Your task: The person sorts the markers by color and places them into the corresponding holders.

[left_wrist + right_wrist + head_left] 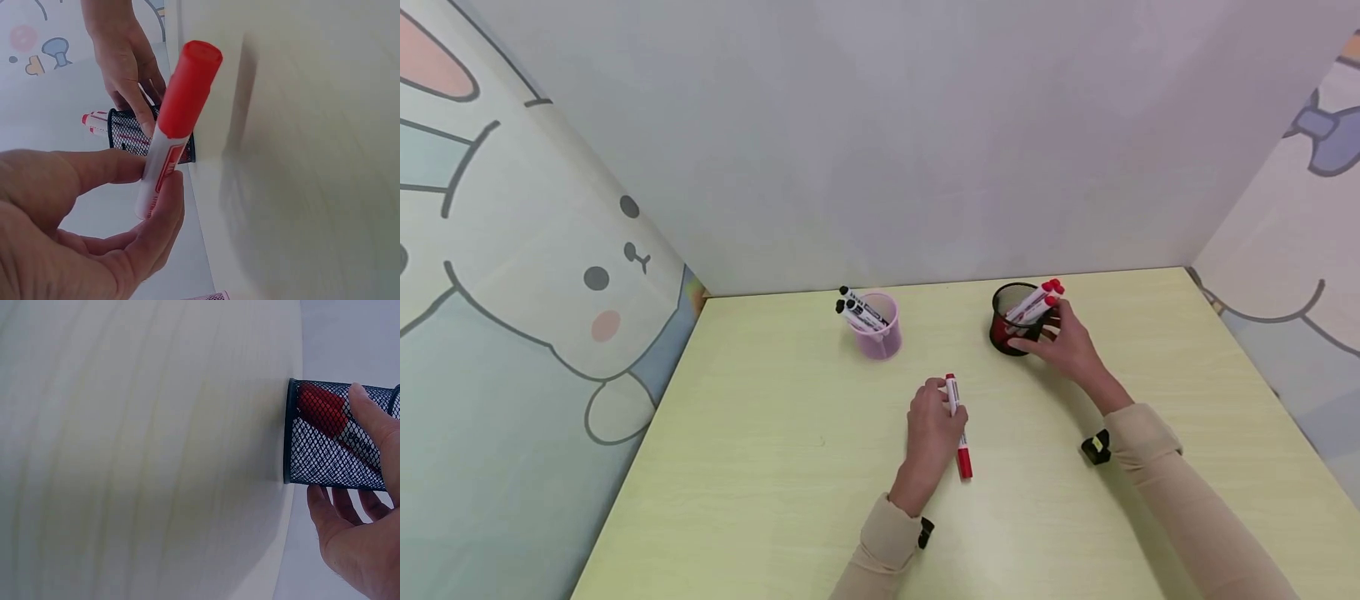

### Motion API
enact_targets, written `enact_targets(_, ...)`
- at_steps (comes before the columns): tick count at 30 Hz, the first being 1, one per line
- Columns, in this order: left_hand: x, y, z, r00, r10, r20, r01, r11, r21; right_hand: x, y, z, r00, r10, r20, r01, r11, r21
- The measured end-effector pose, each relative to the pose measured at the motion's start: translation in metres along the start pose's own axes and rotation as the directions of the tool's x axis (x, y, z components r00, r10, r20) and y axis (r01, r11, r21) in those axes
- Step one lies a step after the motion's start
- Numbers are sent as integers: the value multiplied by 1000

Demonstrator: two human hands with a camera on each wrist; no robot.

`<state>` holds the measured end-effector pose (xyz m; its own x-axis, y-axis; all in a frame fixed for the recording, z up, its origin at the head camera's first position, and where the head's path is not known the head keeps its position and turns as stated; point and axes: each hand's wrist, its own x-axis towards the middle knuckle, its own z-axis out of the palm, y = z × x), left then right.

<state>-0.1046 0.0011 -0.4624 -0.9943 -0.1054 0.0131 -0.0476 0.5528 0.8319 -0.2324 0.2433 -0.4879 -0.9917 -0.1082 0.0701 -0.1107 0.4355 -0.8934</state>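
Note:
My left hand [931, 433] pinches a red-capped whiteboard marker [187, 94] between thumb and fingers. The marker has a white barrel, and in the left wrist view it is held off the table, with its shadow beside it. At the back right stands a black mesh pen holder [331, 459], and my right hand [1071, 346] grips it around the side. Several red-and-white markers [1034, 304] lean inside that holder, with their upper ends sticking out over the rim. Part of the holder's right side is hidden behind my right hand.
To the left of the mesh holder is a pink-purple cup [883, 346] holding several black-and-white markers [861, 310]. Both containers stand on a pale yellow table [760, 433], close to the plain wall [880, 150] at its back edge. Cartoon-printed panels flank the table.

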Motion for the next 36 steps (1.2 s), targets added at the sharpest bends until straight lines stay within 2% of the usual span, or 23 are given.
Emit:
enact_targets(5, 6, 6, -2, 999, 30, -40, -30, 999, -15, 0, -1, 0, 1000, 3, 0, -3, 1000, -5)
enact_targets(12, 16, 15, -3, 997, 40, -65, -43, 998, -35, -1, -2, 0, 1000, 5, -1, -5, 1000, -15)
enact_targets(24, 30, 28, -4, 986, 112, -126, -117, 993, -34, 0, -1, 1, 1000, 7, -8, -7, 1000, -27)
enact_targets(36, 44, 38, -2, 959, 206, -197, -212, 977, -15, 0, -1, 1, 1000, 6, -9, -6, 1000, -27)
